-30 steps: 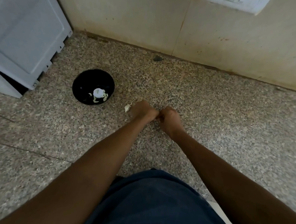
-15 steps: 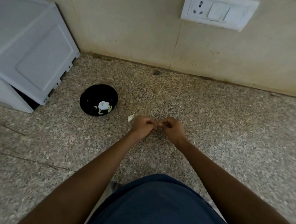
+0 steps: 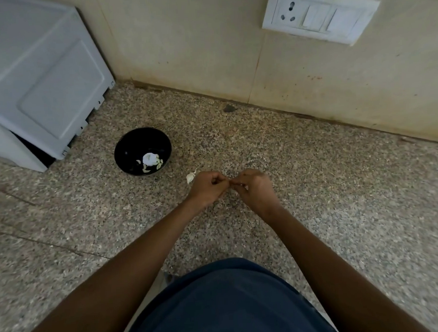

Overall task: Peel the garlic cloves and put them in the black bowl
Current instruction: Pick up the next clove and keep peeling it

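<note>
The black bowl (image 3: pixel 125 149) stands on the speckled granite counter, left of my hands, with a white garlic piece and several pale peeled cloves (image 3: pixel 150 162) in it. My left hand (image 3: pixel 207 188) and my right hand (image 3: pixel 255 189) meet fingertip to fingertip above the counter, fingers curled, pinching something small between them that is almost wholly hidden. One unpeeled garlic clove (image 3: pixel 190 177) lies on the counter just left of my left hand.
A white appliance (image 3: pixel 38 81) sits at the back left, close behind the bowl. A beige tiled wall with a white socket and switch plate (image 3: pixel 319 17) closes the back. A small dark speck (image 3: pixel 229 108) lies near the wall's foot.
The view has tilted upward, so the bowl and hands sit lower in frame and the switch plate shows fully. My hands stay together, with the fingertips now more visibly pinched.
</note>
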